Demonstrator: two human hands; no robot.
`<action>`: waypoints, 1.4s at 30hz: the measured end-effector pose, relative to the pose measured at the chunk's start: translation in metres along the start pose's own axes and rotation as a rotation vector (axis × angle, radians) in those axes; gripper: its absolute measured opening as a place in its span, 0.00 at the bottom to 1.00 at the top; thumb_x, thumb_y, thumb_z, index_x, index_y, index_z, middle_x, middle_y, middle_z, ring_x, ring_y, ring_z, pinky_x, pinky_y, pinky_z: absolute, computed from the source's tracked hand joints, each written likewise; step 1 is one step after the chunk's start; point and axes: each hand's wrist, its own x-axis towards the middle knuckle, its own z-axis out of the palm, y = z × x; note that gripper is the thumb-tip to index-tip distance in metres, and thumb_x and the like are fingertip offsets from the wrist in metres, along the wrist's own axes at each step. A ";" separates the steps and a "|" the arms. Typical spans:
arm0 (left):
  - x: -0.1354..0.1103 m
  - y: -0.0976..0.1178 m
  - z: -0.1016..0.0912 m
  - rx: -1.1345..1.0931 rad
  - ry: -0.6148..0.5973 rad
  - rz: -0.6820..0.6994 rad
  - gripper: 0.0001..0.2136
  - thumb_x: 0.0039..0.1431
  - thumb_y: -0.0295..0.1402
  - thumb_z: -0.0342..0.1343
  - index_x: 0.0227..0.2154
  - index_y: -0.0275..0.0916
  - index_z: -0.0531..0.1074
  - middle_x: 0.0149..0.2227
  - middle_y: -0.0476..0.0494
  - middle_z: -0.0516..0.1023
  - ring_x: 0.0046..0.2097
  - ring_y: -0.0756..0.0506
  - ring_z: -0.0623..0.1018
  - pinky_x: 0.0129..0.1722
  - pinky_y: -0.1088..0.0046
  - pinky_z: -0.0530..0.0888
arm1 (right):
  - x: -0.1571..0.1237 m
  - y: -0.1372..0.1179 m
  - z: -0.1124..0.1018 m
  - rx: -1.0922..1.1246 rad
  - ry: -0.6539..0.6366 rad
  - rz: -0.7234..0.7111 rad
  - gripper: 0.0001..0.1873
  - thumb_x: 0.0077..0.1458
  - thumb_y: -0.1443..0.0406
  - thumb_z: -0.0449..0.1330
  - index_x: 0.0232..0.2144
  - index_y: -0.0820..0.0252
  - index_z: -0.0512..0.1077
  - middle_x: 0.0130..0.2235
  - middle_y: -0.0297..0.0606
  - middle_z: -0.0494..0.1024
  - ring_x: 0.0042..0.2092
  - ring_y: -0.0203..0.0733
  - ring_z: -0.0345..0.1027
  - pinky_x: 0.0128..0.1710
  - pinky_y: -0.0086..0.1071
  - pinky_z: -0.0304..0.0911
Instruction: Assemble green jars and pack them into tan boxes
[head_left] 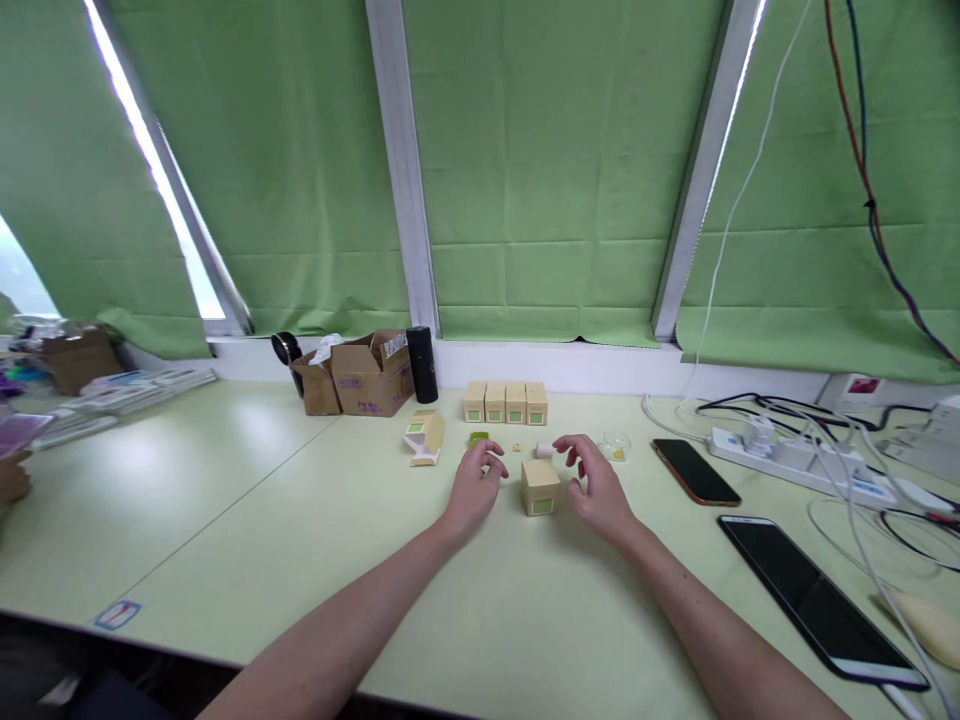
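Note:
A small tan box (541,488) with a green label stands on the pale green table (315,520) between my hands. My left hand (475,487) hovers just left of it, fingers loosely curled and apart, holding nothing. My right hand (594,485) sits just right of the box, fingers spread and empty. Behind them lie a small green piece (478,438), a tiny tan bit (517,446), a white cylinder (544,450) and a clear plastic piece (616,447). A row of several identical tan boxes (505,402) stands further back. An opened tan box (425,438) lies on its side at the left.
Brown cardboard boxes (371,373) and a black cylinder (421,364) stand by the window ledge. Two phones (695,472) (814,585) lie at the right, beside a power strip (795,458) with tangled cables. Another person's hand (13,478) shows at the far left, near stacked items.

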 end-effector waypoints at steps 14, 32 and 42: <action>0.000 -0.008 0.000 0.181 -0.017 0.110 0.10 0.57 0.24 0.50 0.39 0.44 0.70 0.33 0.46 0.80 0.53 0.37 0.74 0.52 0.58 0.67 | 0.017 0.007 0.006 0.204 -0.302 0.212 0.27 0.46 0.70 0.64 0.51 0.53 0.68 0.45 0.36 0.76 0.38 0.40 0.72 0.37 0.35 0.68; -0.003 -0.006 0.001 0.159 -0.037 0.118 0.10 0.56 0.25 0.52 0.38 0.45 0.71 0.34 0.45 0.79 0.53 0.37 0.72 0.52 0.58 0.67 | 0.111 0.081 0.006 -0.337 -0.076 0.496 0.24 0.49 0.76 0.61 0.49 0.59 0.63 0.38 0.45 0.76 0.39 0.50 0.73 0.36 0.36 0.62; -0.001 -0.006 0.002 0.153 -0.038 0.104 0.11 0.57 0.24 0.51 0.39 0.45 0.71 0.33 0.46 0.79 0.54 0.37 0.72 0.53 0.58 0.66 | 0.070 0.079 0.035 -0.351 0.024 0.394 0.12 0.53 0.71 0.61 0.41 0.57 0.69 0.47 0.46 0.69 0.46 0.49 0.70 0.45 0.37 0.67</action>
